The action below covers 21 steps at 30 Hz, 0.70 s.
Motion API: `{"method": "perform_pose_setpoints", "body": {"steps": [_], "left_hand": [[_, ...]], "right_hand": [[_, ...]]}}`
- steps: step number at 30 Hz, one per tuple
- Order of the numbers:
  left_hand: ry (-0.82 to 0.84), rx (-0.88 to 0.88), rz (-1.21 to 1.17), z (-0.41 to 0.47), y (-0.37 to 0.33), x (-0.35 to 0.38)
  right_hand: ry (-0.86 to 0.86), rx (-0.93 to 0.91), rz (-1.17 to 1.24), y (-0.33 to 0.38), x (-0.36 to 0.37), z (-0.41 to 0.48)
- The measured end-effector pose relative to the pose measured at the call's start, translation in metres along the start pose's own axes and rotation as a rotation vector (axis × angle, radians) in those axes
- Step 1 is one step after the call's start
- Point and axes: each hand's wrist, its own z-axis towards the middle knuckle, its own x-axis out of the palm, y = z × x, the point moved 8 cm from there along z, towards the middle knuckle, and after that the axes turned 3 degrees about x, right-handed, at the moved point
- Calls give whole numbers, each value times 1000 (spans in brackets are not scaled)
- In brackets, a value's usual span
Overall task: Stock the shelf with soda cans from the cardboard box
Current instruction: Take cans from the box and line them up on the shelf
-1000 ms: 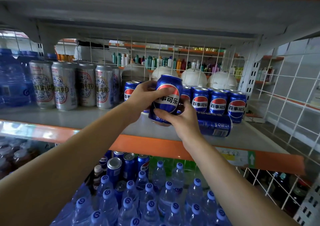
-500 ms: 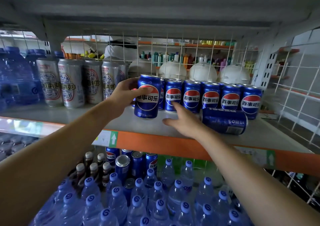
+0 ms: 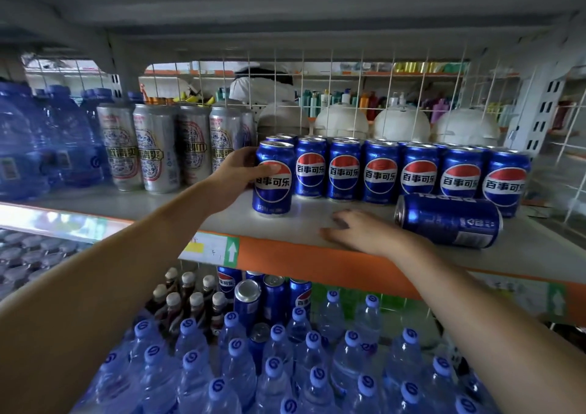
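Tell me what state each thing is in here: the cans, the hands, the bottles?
front can: upright on the shelf, gripped.
left hand: grips the front can.
right hand: open, holding nothing.
side can: lying on its side.
row of blue cans: upright.
silver cans: upright.
water bottles: capped.

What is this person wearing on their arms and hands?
The left hand and right hand are gloveless; the left forearm and right forearm are bare, with no sleeve, watch or bracelet showing. The right hand is blurred, so rings are uncertain.
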Motion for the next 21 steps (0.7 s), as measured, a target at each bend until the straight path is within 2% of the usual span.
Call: {"method": "perform_pose_setpoints", "body": {"steps": [7,13,16,21], "left_hand": [[8,-14,44,-3,12,-9],[33,11,521,-13,20,-8],[8,57,482,-12,17,-5],[5,-9,425,-6,22,-7]], "right_hand": [[-8,-21,9,3,-2,0],[-7,-24,-1,2,-1,1],[-4,-27,-11,3,-1,0],[4,-30,-27,6,-1,-2]]}}
